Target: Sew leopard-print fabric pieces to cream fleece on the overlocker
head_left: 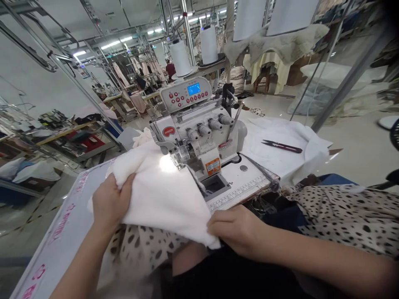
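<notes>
A piece of fluffy white fabric (162, 195) lies on the sewing table, its far edge under the presser foot of a white overlock sewing machine (199, 128). My left hand (110, 203) grips the fabric's left edge, fingers curled into it. My right hand (235, 228) pinches the fabric's near right corner at the table's front edge. Both hands are closed on the cloth.
Black thread snips (282, 146) lie on white cloth right of the machine. Leopard-print fabric (346, 211) is heaped at the right and hangs below the table. Two white thread cones (195, 52) stand behind the machine. Other workstations stretch away at the left.
</notes>
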The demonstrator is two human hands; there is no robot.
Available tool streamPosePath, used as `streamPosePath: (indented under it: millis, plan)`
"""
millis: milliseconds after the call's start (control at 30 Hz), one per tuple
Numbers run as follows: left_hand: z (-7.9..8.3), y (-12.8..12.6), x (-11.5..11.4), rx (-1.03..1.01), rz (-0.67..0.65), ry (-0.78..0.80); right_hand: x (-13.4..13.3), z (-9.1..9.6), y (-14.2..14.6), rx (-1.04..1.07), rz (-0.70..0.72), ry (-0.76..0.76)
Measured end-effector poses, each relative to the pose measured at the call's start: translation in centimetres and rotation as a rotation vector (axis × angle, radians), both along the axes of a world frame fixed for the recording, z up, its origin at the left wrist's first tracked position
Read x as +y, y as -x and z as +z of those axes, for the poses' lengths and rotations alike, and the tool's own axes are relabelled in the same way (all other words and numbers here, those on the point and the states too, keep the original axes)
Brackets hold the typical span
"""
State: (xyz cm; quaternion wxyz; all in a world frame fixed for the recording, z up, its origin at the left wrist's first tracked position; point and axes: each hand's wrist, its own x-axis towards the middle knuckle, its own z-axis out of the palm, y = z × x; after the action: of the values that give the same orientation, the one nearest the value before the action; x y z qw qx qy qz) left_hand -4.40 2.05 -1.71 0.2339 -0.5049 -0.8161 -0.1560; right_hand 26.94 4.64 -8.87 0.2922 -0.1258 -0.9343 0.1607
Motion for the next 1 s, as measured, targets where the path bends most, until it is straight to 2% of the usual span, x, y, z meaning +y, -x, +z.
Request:
streamPosePath:
  millis: [167, 333, 433, 500, 567, 633, 700, 767, 833, 900, 1000]
  plan:
    - [0.7, 1.9, 2.5, 0.1, -0.034, 0.002, 2.3, 1.2, 1.9, 0.109, 0.074, 0.07]
    - [1.7, 3.8, 6.7, 0.116, -0.114, 0.0, 4.8, 2.0, 3.8, 0.255, 0.106, 0.087]
    - [2.2, 3.5, 8.1, 0.104, -0.135, -0.057, 6.1, 2.2, 4.6, 0.289, 0.104, 0.076]
    - [2.4, 1.7, 7.2, 0.102, -0.2, -0.175, 6.7, 2.2, 4.7, 0.277, 0.079, 0.042]
    - [2.1, -1.4, 4.8, 0.087, -0.371, -0.251, 7.1, 2.0, 4.6, 0.271, 0.055, -0.02]
    - [1.1, -5.3, 1.9, 0.028, -0.651, -0.137, 7.1, 1.9, 4.4, 0.276, 0.043, -0.096]
    - [-0.4, -8.9, -0.4, -0.024, -0.801, 0.007, 6.9, 1.8, 4.2, 0.297, 0.033, -0.162]
    - [-2.0, -11.2, -1.3, -0.026, -0.8, 0.006, 6.7, 1.9, 4.0, 0.327, 0.019, -0.191]
    - [-3.1, -11.8, -1.1, 0.009, -0.74, -0.058, 6.5, 2.1, 3.9, 0.354, 0.017, -0.177]
    - [-3.2, -11.1, -0.5, 0.041, -0.694, -0.073, 6.6, 2.4, 3.9, 0.367, 0.026, -0.137]
    - [-2.1, -9.0, 0.0, 0.105, -0.649, -0.019, 6.9, 2.8, 3.9, 0.365, 0.043, -0.079]
